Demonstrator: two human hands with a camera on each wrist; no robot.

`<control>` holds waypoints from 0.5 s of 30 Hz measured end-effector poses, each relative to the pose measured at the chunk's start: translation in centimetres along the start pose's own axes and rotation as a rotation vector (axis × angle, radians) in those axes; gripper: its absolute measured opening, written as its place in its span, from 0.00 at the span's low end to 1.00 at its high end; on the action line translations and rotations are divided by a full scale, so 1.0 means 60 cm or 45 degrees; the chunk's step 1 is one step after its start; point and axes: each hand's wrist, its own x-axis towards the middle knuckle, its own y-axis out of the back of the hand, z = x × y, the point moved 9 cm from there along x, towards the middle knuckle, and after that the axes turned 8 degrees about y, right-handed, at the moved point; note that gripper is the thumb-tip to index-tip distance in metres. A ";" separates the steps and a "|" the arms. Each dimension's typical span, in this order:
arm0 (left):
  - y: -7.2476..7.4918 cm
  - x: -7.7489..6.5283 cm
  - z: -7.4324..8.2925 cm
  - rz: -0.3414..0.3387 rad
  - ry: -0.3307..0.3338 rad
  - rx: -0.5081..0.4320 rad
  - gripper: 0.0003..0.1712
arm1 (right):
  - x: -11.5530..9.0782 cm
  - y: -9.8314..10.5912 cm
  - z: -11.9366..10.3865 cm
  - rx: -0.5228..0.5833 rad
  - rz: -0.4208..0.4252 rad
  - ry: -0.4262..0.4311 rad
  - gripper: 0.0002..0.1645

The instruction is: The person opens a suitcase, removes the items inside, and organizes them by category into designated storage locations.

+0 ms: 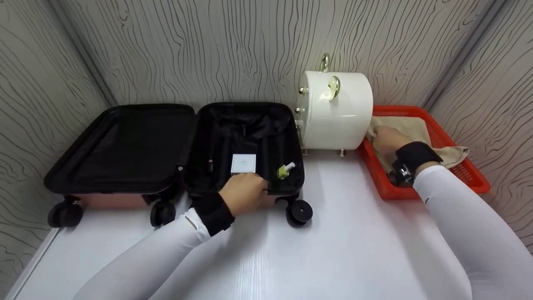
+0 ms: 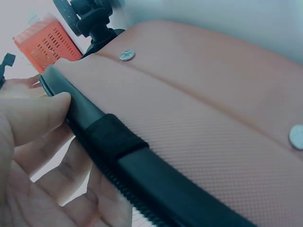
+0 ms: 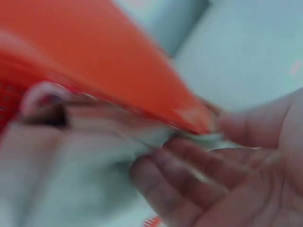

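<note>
My left hand point(image 1: 245, 192) grips the front rim of an open pink suitcase point(image 1: 112, 201) with a black lining. In the left wrist view its thumb lies on the black zip edge point(image 2: 90, 109), with the fingers behind. Inside the right half lie a small white box point(image 1: 243, 162), a little yellow-green bottle point(image 1: 283, 172) with a white cap and a slim dark tube point(image 1: 210, 165). Over at the red basket point(image 1: 441, 129), my right hand point(image 1: 389, 141) pinches a beige cloth point(image 1: 408, 125) near the basket's left rim. The right wrist view is blurred.
Between suitcase and basket stands a glossy white drum-shaped case point(image 1: 341, 112) with gold handles and feet. Black wheels point(image 1: 299, 211) stick out from the suitcase's front. Patterned wall panels point(image 1: 233, 50) enclose the white table point(image 1: 333, 241) at the back and sides.
</note>
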 end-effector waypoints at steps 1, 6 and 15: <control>0.000 0.000 0.000 0.001 -0.002 -0.003 0.07 | -0.006 0.016 -0.004 0.023 0.042 -0.022 0.31; 0.001 -0.004 0.002 0.022 -0.030 -0.006 0.08 | -0.024 0.101 -0.066 0.150 0.398 0.002 0.34; 0.002 -0.005 0.000 0.010 -0.028 -0.030 0.07 | 0.009 0.135 -0.205 0.113 0.561 0.107 0.40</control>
